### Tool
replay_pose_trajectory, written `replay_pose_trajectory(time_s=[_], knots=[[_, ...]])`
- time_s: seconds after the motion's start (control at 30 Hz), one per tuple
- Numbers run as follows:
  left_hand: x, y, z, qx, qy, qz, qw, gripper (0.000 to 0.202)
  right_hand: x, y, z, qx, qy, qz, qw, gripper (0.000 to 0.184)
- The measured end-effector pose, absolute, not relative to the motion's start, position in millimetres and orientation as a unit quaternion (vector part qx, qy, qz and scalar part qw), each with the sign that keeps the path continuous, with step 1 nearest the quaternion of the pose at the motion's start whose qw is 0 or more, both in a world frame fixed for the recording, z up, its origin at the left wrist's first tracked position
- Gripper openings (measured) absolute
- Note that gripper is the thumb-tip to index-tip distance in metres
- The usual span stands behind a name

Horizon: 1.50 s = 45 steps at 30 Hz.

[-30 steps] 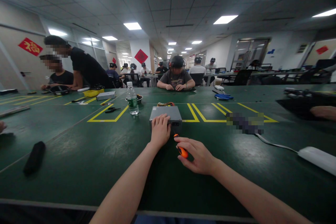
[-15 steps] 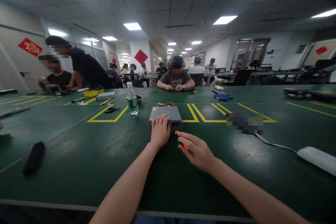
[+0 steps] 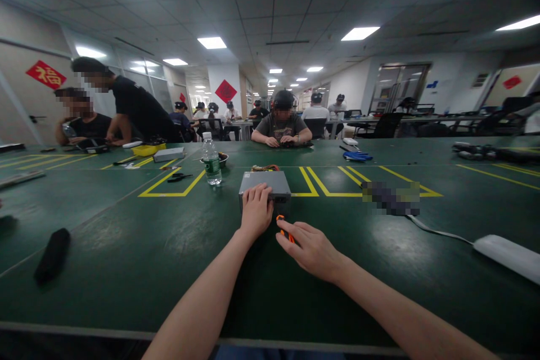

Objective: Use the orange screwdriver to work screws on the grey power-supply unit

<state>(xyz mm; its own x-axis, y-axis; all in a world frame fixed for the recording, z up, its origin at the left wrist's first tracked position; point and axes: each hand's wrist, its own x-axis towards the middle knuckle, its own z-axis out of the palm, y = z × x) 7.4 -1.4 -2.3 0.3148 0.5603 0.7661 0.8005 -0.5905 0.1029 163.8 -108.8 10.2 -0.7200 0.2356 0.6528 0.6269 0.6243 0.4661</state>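
Observation:
A grey metal computer power supply [image 3: 276,181] sits on the green table in front of me, its socket side facing me and coloured cables [image 3: 265,168] at its far edge. My left hand [image 3: 256,208] grips its near left part, fingers over the top and thumb against the near face. In my right hand [image 3: 310,244], just right of and nearer than the unit, is an orange and black screwdriver [image 3: 287,234]. The tool points up toward the unit's near face; whether its tip touches cannot be made out.
A water bottle [image 3: 211,160] stands left of the unit, before a bowl [image 3: 221,161]. Black scissors [image 3: 179,178] lie farther left, a black object [image 3: 53,255] near left. A white power strip [image 3: 506,259] with a cord is at right. Across the table a person [image 3: 283,124] works.
My right hand and the screwdriver have shifted slightly left and toward me, with the handle steeper now. My left hand stays on the power supply.

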Motion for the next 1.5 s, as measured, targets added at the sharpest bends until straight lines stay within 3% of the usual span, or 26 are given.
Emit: replay_pose_trajectory(time_s=[0.23, 0.43, 0.63, 0.83, 1.03, 1.3, 1.5], knots=[[8, -5, 0, -0.799, -0.409, -0.417, 0.142, 0.037, 164, -106, 11, -0.258, -0.846, -0.361, 0.295, 0.018], [7, -7, 1, -0.816, -0.375, -0.420, 0.130, 0.005, 159, -106, 13, -0.289, -0.835, -0.328, 0.335, 0.012], [5, -3, 0, -0.826, -0.372, -0.411, 0.100, 0.013, 159, -114, 17, -0.289, -0.865, -0.254, 0.323, 0.032], [1, -5, 6, -0.836, -0.377, -0.390, 0.088, 0.014, 159, -113, 20, -0.255, -0.874, -0.261, 0.320, 0.026], [-6, -7, 11, -0.830, -0.389, -0.388, 0.098, 0.044, 161, -104, 30, -0.260, -0.849, -0.270, 0.374, 0.018], [1, 5, 2, -0.809, -0.416, -0.389, 0.147, 0.034, 159, -107, 22, -0.281, -0.864, -0.264, 0.323, 0.030], [3, 3, 1, -0.806, -0.425, -0.386, 0.143, 0.032, 159, -102, 24, -0.269, -0.836, -0.317, 0.358, 0.011]])
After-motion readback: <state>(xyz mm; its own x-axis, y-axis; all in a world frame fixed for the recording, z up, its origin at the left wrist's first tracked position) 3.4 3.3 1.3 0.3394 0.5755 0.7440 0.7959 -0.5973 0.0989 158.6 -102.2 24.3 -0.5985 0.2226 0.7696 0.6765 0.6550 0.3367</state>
